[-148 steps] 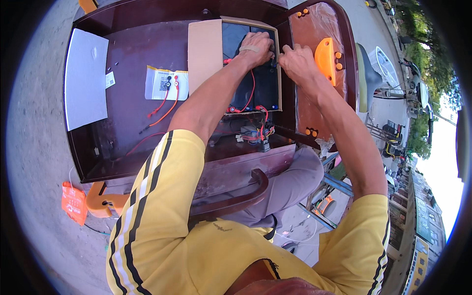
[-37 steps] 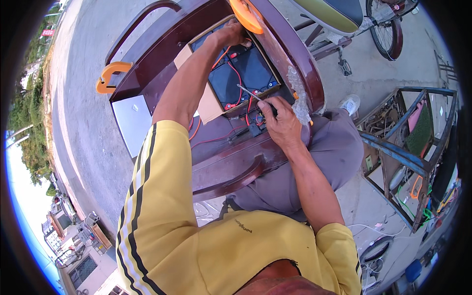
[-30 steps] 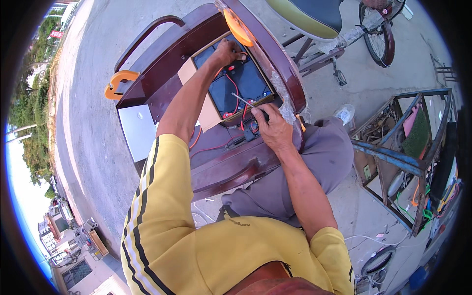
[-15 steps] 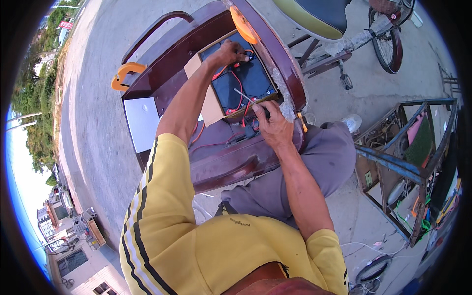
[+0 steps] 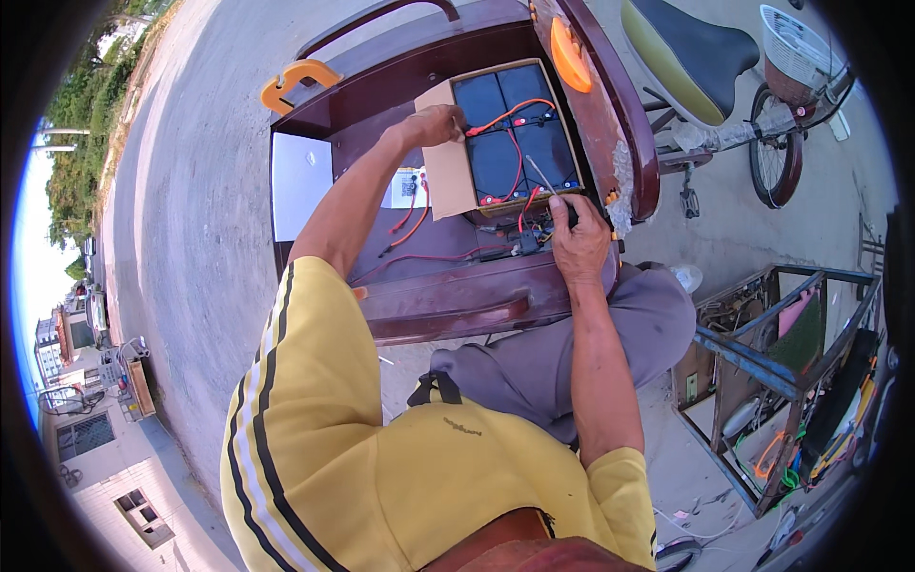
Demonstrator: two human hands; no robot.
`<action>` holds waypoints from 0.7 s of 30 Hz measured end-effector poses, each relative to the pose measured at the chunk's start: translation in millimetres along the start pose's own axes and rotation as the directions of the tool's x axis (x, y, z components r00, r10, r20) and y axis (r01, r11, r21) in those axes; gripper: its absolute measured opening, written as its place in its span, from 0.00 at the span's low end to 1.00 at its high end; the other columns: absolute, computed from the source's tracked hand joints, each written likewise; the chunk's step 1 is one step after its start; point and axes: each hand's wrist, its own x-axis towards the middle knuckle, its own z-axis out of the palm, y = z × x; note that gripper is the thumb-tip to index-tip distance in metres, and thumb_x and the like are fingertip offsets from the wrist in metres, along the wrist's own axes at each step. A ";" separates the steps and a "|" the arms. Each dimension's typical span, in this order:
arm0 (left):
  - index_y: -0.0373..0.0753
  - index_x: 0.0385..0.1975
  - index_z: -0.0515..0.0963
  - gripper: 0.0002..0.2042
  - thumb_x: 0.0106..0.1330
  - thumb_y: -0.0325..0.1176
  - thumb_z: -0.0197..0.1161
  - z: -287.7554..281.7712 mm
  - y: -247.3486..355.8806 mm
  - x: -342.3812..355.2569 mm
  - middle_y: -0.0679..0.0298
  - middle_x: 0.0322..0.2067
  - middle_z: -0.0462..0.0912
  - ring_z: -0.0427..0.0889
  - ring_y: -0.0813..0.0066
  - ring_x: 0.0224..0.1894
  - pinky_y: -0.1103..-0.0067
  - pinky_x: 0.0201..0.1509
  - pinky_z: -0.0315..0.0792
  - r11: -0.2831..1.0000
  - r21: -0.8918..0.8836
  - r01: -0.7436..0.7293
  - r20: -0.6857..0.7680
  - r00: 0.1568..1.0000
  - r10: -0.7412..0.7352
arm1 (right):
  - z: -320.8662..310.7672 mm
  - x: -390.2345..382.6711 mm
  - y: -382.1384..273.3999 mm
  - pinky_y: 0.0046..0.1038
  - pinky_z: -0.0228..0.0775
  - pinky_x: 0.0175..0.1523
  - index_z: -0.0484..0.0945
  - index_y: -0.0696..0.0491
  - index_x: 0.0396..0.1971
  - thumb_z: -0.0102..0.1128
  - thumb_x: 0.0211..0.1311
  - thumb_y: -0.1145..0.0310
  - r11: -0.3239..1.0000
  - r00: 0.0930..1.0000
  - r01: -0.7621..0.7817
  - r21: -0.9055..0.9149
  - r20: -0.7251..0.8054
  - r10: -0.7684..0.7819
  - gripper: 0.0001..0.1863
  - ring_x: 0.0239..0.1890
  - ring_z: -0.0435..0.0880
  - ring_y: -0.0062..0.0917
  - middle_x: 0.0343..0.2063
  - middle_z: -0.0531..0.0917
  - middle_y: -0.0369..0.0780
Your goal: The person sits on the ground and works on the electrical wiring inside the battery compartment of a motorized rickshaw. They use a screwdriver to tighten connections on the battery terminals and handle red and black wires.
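"Hands first — state of each?"

"L hand (image 5: 437, 126): over the left flap (image 5: 440, 167) of the carton (image 5: 454, 194), fingers bent & close together, tips at the flap's inner edge. Just beside them: red-capped end of the orange wire (image 5: 515, 115). Can't tell if they pinch it."

"R hand (image 5: 579, 238)?"

"Closed round the dark handle of a screwdriver (image 5: 541, 174), at the carton's near right corner. Shaft slants up-left over the batteries (image 5: 491, 164); tip contact can't be told."

"Batteries — qty, location?"

"Four dark blocks, two by two, inside the carton. Orange wire arcs across the tops; red wire (image 5: 519, 162) runs over the near pair."

"Around the carton?"

"Near side: connector bundle (image 5: 526, 242) w/ several wires. Left: white packet (image 5: 396, 194), two short leads (image 5: 412, 229) lying partly on it, ends past its near edge. Further left: pale sheet (image 5: 300, 186), at the end of the maroon compartment (image 5: 362, 107) holding the carton. Right: brown panel (image 5: 593, 119) w/ orange grip (image 5: 572, 59)."

"Beyond the panel?"

"Cycle saddle (image 5: 691, 57), olive & black, well right of the carton."
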 end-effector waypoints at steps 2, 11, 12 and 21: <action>0.37 0.58 0.77 0.20 0.68 0.31 0.67 1.6 3.1 -22.0 0.58 0.36 0.88 0.87 0.62 0.45 0.64 0.51 0.77 1.000 -0.009 -0.006 0.044 0.999 0.007 | 0.3 -0.8 3.2 0.38 0.77 0.42 0.85 0.53 0.36 0.66 0.71 0.59 0.999 0.999 0.036 -0.020 0.000 -0.036 0.11 0.37 0.87 0.43 0.32 0.87 0.42; 0.38 0.61 0.77 0.23 0.68 0.38 0.67 10.7 -48.2 -102.9 0.50 0.50 0.87 0.84 0.52 0.57 0.63 0.61 0.76 0.982 0.035 0.183 0.001 0.983 -0.183 | 0.2 -5.2 1.0 0.38 0.78 0.46 0.85 0.55 0.38 0.66 0.70 0.61 0.997 0.997 0.076 0.005 0.015 -0.076 0.12 0.39 0.88 0.42 0.35 0.87 0.44; 0.36 0.59 0.79 0.22 0.67 0.37 0.67 14.0 -61.2 -112.7 0.50 0.50 0.87 0.85 0.52 0.56 0.64 0.60 0.76 0.983 0.053 0.174 0.025 0.984 -0.175 | -0.3 -5.1 0.8 0.38 0.78 0.46 0.85 0.56 0.38 0.66 0.70 0.61 0.997 0.997 0.079 0.004 0.016 -0.079 0.12 0.39 0.88 0.42 0.35 0.87 0.44; 0.36 0.49 0.87 0.17 0.66 0.39 0.68 55.2 -106.2 -144.1 0.48 0.45 0.89 0.87 0.48 0.52 0.62 0.59 0.77 0.964 -0.003 0.266 -0.027 0.963 -0.266 | 1.0 -6.3 -0.1 0.37 0.77 0.48 0.84 0.56 0.40 0.63 0.73 0.61 0.996 0.996 0.067 -0.057 0.055 -0.064 0.12 0.41 0.87 0.43 0.37 0.87 0.45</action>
